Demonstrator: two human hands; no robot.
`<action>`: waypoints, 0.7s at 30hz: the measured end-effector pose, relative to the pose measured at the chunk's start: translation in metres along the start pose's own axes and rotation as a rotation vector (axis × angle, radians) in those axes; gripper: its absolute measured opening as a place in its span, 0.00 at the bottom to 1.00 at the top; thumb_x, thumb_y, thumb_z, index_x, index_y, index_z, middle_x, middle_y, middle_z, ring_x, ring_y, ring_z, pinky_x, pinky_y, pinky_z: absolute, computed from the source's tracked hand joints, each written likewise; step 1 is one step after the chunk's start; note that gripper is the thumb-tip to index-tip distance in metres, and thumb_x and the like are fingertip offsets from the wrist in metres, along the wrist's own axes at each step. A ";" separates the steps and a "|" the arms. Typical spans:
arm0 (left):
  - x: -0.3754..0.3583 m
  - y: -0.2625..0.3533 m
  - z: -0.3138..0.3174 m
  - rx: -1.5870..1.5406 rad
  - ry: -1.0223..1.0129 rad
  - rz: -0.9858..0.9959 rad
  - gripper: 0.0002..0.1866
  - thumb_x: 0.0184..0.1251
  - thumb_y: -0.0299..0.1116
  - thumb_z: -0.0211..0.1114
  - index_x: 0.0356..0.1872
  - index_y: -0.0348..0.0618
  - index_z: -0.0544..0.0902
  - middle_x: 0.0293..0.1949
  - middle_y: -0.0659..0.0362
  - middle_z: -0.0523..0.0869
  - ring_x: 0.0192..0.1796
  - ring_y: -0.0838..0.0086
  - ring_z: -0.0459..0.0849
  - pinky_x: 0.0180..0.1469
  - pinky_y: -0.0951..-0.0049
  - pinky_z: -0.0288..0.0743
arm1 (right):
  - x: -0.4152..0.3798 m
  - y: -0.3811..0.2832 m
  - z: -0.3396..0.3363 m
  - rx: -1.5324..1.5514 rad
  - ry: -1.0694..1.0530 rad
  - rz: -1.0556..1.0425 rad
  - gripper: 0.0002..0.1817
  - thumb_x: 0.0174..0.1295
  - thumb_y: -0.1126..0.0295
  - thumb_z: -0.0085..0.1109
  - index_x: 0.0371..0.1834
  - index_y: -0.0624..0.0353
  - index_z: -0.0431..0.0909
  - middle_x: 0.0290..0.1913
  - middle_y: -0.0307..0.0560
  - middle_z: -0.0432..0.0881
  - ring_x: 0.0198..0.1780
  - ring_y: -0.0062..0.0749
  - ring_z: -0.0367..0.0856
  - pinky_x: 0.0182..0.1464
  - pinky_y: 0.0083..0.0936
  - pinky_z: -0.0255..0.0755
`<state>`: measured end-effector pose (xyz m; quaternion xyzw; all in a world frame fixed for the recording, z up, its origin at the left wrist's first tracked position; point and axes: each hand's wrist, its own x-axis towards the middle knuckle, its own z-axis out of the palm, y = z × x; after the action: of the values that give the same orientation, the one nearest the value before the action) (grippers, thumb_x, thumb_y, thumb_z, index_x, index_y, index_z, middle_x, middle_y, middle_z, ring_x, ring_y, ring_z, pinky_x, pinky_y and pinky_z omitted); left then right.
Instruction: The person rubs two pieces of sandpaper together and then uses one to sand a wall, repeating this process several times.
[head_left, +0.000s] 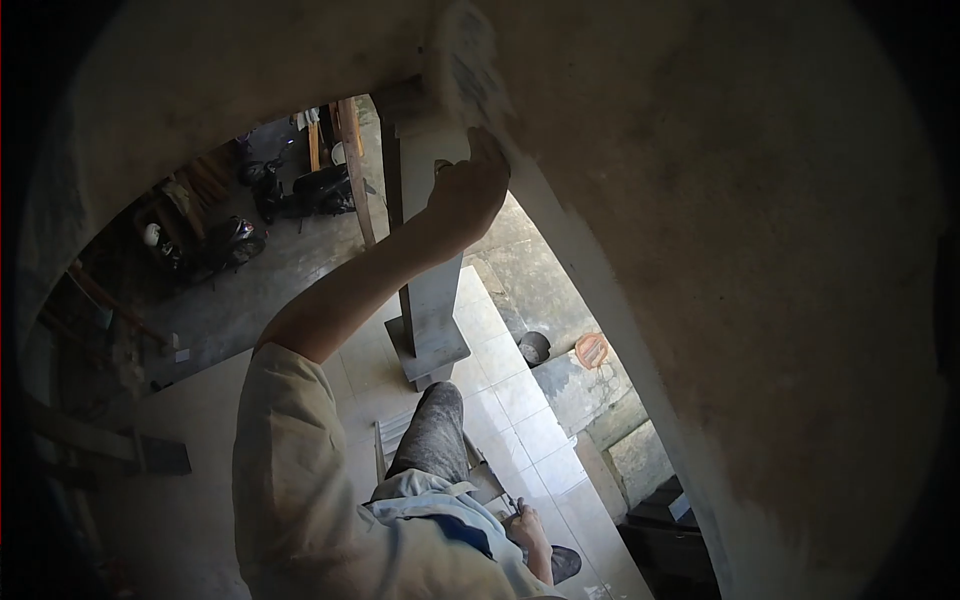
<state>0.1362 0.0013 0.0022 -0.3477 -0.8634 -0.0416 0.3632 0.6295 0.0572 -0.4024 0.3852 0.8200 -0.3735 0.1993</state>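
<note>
My left hand [470, 195] is raised on the bent left arm, against the underside of the curved plaster surface [640, 130], just below a pale smeared patch [470, 70]. Its fingers are bent together, and whatever they hold is too dark to make out. Much lower, near my body, my right hand [527, 530] is closed around a small dark thing that I cannot identify, beside a ladder-like frame [487, 484]. My knee in grey cloth [435, 430] shows between the two hands.
A square pillar [432, 290] stands on pale floor tiles [545, 445]. Beyond its right side are a dark bucket [534, 348] and a round orange-brown object [592, 350]. Motorbikes [310, 192] and timber [205, 180] are at the upper left. A plaster edge slopes down on the right.
</note>
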 end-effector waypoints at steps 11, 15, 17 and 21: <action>0.017 -0.007 -0.005 0.006 -0.007 -0.113 0.28 0.52 0.24 0.61 0.54 0.18 0.64 0.51 0.34 0.76 0.24 0.63 0.86 0.28 0.62 0.82 | 0.017 0.009 0.001 -0.062 -0.115 0.059 0.32 0.57 0.54 0.57 0.54 0.73 0.70 0.54 0.74 0.73 0.60 0.62 0.71 0.60 0.43 0.67; 0.023 -0.017 0.005 -0.162 -0.106 -0.151 0.27 0.53 0.22 0.59 0.53 0.17 0.64 0.50 0.33 0.75 0.24 0.61 0.86 0.27 0.64 0.82 | 0.018 0.021 0.005 -0.052 -0.166 0.116 0.32 0.56 0.53 0.59 0.53 0.73 0.71 0.56 0.74 0.72 0.60 0.61 0.71 0.60 0.42 0.67; 0.011 -0.004 -0.005 -0.046 0.030 -0.081 0.27 0.53 0.22 0.59 0.53 0.16 0.63 0.44 0.36 0.78 0.23 0.59 0.85 0.26 0.64 0.81 | 0.028 0.031 0.010 -0.038 -0.133 0.092 0.32 0.56 0.52 0.60 0.53 0.73 0.71 0.56 0.74 0.72 0.60 0.61 0.71 0.60 0.42 0.67; 0.017 -0.006 -0.006 -0.120 -0.061 -0.078 0.30 0.54 0.23 0.59 0.56 0.13 0.61 0.43 0.34 0.78 0.22 0.58 0.85 0.24 0.66 0.80 | -0.001 -0.009 -0.011 -0.058 -0.098 0.074 0.32 0.56 0.52 0.59 0.52 0.73 0.71 0.54 0.74 0.73 0.59 0.62 0.71 0.60 0.43 0.66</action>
<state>0.1281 0.0047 0.0188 -0.3360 -0.8829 -0.0966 0.3133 0.6228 0.0616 -0.3906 0.3906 0.8049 -0.3605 0.2638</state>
